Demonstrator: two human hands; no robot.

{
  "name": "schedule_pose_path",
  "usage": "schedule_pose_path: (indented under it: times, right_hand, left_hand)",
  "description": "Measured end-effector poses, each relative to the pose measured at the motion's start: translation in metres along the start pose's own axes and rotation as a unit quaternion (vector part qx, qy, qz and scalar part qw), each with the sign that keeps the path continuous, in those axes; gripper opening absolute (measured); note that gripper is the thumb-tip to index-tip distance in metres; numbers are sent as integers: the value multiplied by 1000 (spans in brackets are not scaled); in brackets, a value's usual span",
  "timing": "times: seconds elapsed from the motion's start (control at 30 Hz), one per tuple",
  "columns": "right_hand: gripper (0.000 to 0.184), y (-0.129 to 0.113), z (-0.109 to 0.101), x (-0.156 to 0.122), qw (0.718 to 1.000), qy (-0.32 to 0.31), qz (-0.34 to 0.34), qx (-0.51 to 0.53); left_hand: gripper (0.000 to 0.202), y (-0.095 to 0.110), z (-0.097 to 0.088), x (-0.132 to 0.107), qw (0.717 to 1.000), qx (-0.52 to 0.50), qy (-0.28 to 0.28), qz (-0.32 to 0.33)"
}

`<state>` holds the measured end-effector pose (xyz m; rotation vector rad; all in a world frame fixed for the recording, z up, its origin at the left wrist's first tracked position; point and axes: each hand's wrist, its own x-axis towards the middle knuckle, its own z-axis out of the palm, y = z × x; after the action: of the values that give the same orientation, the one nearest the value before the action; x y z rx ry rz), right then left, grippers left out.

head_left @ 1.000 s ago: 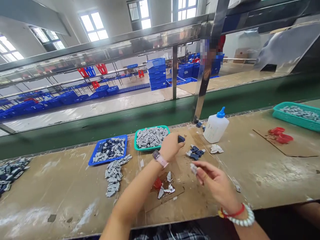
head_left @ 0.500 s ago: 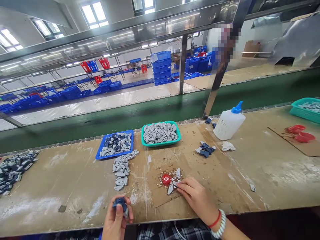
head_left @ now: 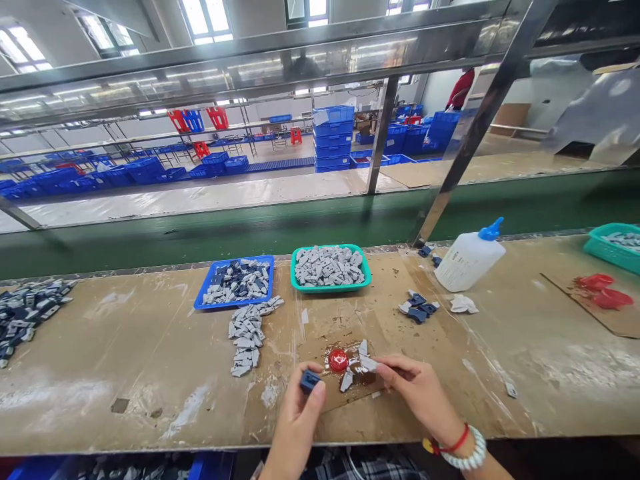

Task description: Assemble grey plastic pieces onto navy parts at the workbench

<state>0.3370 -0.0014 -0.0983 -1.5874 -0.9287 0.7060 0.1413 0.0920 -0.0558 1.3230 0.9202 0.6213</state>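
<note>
My left hand (head_left: 303,408) grips a small dark blue plastic part (head_left: 309,381) between thumb and fingers, above the near side of the bench. To its right, my right hand (head_left: 417,390) pinches a light grey plastic piece (head_left: 369,363) by one end, just over the glue-smeared cardboard. A round red cap (head_left: 339,361) with wet, shiny liquid sits on that cardboard (head_left: 345,403). Two more grey pieces lie close to the cap: one grey piece (head_left: 347,381) in front, another grey piece (head_left: 363,347) behind.
A blue tray (head_left: 197,301) of mixed parts and a green tray (head_left: 331,289) of grey pieces stand at the back. Loose grey pieces (head_left: 246,340) lie nearby. Right of them are dark blue parts (head_left: 418,308), a white bottle (head_left: 467,262) and crumpled tissue (head_left: 463,304).
My left hand has moved right and up with the dark blue part, closer to the red cap. My right hand has raised a grey piece from beside the cap. The view has shifted slightly.
</note>
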Motion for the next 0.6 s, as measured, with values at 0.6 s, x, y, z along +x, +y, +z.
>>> schedule_pose_path:
  times: [0.6]
  right_hand:
    - [25, -61, 16, -20, 944, -20, -299, -142]
  left_hand:
    - [32, 24, 48, 2, 986, 140, -60, 60]
